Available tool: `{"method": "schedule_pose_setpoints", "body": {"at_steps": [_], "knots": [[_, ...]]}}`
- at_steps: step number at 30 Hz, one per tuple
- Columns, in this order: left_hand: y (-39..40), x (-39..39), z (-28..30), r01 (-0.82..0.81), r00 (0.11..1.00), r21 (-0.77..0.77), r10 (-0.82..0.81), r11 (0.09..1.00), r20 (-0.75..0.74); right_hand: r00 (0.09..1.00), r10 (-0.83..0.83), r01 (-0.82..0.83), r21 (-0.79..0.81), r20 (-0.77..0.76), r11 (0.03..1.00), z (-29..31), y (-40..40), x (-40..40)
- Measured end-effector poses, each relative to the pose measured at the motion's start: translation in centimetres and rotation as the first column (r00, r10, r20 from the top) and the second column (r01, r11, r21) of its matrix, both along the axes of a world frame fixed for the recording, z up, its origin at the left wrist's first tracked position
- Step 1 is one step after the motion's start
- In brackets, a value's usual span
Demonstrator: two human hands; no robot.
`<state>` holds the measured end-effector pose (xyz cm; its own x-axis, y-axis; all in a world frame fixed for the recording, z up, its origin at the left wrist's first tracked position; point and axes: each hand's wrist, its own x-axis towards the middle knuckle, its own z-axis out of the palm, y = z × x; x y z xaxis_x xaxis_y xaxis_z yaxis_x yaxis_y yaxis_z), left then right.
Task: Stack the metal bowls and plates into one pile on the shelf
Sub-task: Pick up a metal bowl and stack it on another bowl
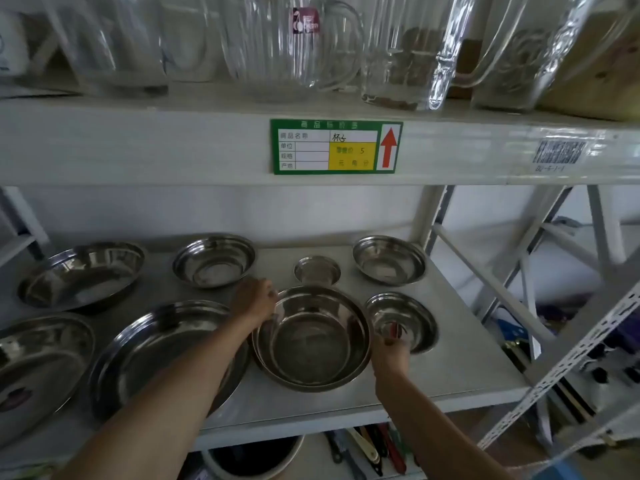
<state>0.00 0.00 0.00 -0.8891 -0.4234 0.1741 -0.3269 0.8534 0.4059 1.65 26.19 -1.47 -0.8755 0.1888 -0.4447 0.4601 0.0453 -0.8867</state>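
Both hands grip one large metal bowl [311, 341] at the near middle of the grey shelf [467, 358]: the left hand [254, 299] curls over its far-left rim, the right hand [389, 355] clasps its near-right rim. A second bowl appears nested inside it, otherwise it holds nothing. Just right sits a small bowl [401, 322]; beyond lie a tiny dish [317, 270], a far-right bowl [389, 259] and a far-middle bowl [214, 260]. To the left are a wide plate [162, 355], a far-left bowl [81, 275] and a near-left plate [38, 365], all unfilled. Glass jugs [287, 43] stand on the upper shelf above a green price tag [334, 147].
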Motion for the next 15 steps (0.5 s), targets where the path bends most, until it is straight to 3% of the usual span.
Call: {"method": "schedule_pose_setpoints", "body": {"at_steps": [7,15], "knots": [[0.1,0.1,0.1,0.031,0.982,-0.125,-0.007,0.992,0.190,0.997,0.069,-0.069,0.000,0.016,0.998,-0.9,-0.1,0.9],[-0.8,0.3,-0.8,-0.088,0.977,-0.084,0.102,0.993,0.188,0.997,0.052,-0.051,-0.021,0.054,0.998,-2.3,-1.0,1.0]]}}
